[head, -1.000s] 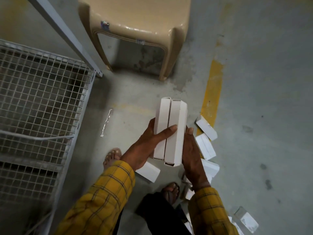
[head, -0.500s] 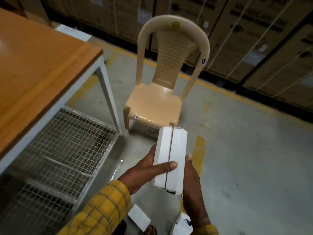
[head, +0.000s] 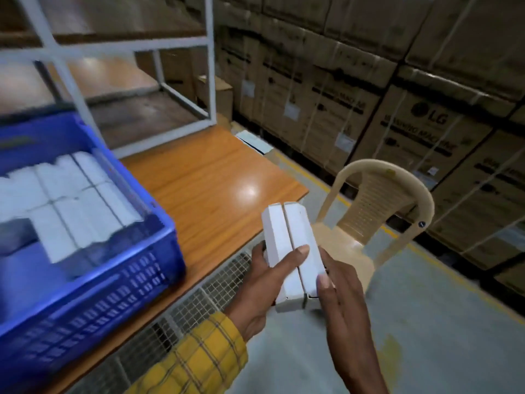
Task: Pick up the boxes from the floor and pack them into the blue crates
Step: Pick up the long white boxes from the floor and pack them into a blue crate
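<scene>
Two white boxes (head: 292,251) sit pressed side by side between both hands, out over the floor just off the counter's (head: 216,180) near edge. The left hand (head: 264,282) cups them from the left, its fingers under and behind the pair, its thumb laid across both front faces. The right hand (head: 345,297) closes the grip from the right, fingers curled behind and thumb pressing the right box's lower corner. So each hand has a firm hold on the pair, neither spread wide. The boxes' long axis runs from about five o'clock at the near end to eleven o'clock at the far end, tilted away from the person.

The blue crate (head: 119,282) stands on the counter at roughly nine to ten o'clock from the held pair, well apart from it; the left hand is the nearer of the two. By my reading, the carry has to swing left and up over the crate's near right wall.

Inside the crate, white boxes (head: 71,200) lie packed flat in rows, with their long sides touching. The picture is blurred there, so an exact count is out of reach. A bare blue patch of floor shows at the crate's near left, which looks like the free slot. The packed rows seem to run close to the held pair's own axis, so little turning should be needed.
</scene>
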`<action>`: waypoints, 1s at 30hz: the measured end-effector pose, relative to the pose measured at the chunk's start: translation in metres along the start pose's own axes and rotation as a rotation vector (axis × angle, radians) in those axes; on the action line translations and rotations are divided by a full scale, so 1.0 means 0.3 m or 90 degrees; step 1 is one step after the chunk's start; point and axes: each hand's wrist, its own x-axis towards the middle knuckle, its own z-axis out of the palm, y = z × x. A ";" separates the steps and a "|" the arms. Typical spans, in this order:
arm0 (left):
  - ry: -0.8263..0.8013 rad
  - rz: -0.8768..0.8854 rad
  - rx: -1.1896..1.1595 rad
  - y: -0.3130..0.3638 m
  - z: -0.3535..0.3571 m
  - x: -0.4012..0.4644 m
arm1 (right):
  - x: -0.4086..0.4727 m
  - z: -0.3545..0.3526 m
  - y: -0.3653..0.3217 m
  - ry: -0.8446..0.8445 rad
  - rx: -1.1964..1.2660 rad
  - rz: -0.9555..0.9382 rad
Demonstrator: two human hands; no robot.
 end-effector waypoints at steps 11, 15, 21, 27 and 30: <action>0.268 0.207 0.021 0.532 -0.588 -0.272 | 0.072 0.531 -0.569 -0.228 -0.202 -0.311; 0.355 0.211 0.024 0.612 -0.786 -0.317 | 0.082 0.769 -0.701 -0.272 -0.261 -0.335; 0.420 0.096 -0.002 0.614 -1.014 -0.349 | 0.096 1.078 -0.730 -0.438 -0.343 -0.210; 0.442 -0.102 0.038 0.566 -1.194 -0.342 | 0.106 1.222 -0.632 -0.639 -0.173 0.004; 0.408 -0.154 0.060 0.560 -1.223 -0.326 | 0.115 1.234 -0.616 -0.688 -0.174 0.010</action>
